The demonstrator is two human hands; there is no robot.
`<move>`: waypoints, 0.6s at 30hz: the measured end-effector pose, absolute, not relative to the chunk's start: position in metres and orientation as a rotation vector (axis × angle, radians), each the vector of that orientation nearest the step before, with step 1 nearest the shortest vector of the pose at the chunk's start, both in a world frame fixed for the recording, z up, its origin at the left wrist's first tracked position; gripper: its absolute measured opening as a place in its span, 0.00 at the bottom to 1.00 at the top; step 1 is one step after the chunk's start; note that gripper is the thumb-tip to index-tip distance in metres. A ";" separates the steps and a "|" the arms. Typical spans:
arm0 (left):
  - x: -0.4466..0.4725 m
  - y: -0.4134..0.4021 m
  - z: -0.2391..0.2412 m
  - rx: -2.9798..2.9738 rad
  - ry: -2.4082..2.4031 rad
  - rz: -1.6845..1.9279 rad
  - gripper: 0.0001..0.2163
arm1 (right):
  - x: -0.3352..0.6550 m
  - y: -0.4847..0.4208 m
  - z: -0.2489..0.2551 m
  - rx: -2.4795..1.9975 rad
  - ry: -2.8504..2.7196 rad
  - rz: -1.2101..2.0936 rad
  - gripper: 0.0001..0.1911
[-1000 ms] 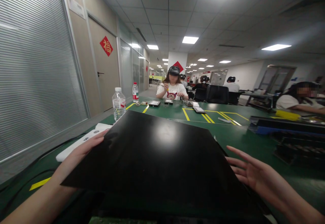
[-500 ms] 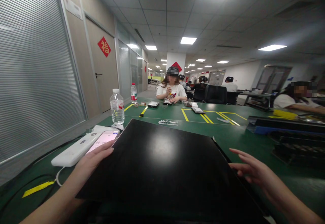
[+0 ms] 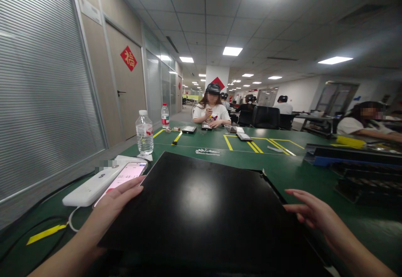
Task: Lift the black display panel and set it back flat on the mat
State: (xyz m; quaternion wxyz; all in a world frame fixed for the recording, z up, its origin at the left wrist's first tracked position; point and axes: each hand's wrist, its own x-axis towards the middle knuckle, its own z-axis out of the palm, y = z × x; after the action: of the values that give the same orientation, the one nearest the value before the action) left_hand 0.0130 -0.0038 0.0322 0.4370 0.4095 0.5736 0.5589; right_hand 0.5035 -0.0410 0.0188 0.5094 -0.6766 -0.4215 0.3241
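A large glossy black panel (image 3: pixel 201 210) lies nearly flat in front of me on the green table (image 3: pixel 292 168). My left hand (image 3: pixel 117 199) grips its left edge, fingers lying over the top. My right hand (image 3: pixel 310 214) hovers just off the panel's right edge with fingers apart, holding nothing. A phone (image 3: pixel 124 176) with a lit pink screen lies beside my left hand, next to a white power bank (image 3: pixel 91 185).
A water bottle (image 3: pixel 145 132) stands at the left, a second bottle (image 3: pixel 164 116) farther back. Dark trays (image 3: pixel 354 164) fill the right side. A seated person (image 3: pixel 212 111) works across the table, another person (image 3: pixel 367 124) at far right. Yellow tape lines (image 3: pixel 251 143) mark the table.
The black panel has come down from a raised tilt to lie nearly flat, uncovering the phone and power bank. My right hand has drawn slightly back from its edge.
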 end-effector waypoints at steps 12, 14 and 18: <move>0.019 -0.007 0.032 0.954 1.366 1.317 0.05 | 0.505 -0.043 0.022 -1.692 -0.944 0.779 0.24; 0.020 -0.007 0.032 0.953 1.371 1.312 0.06 | 0.504 -0.042 0.023 -1.686 -0.955 0.780 0.22; 0.023 -0.007 0.032 0.905 1.330 1.293 0.07 | 0.504 -0.040 0.021 -1.683 -0.994 0.755 0.21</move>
State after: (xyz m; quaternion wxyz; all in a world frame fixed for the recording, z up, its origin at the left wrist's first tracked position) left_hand 0.0227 -0.0070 0.0322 0.5131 0.3763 0.5530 0.5379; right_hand 0.5044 -0.0404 0.0208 0.4995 -0.6957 -0.4111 0.3122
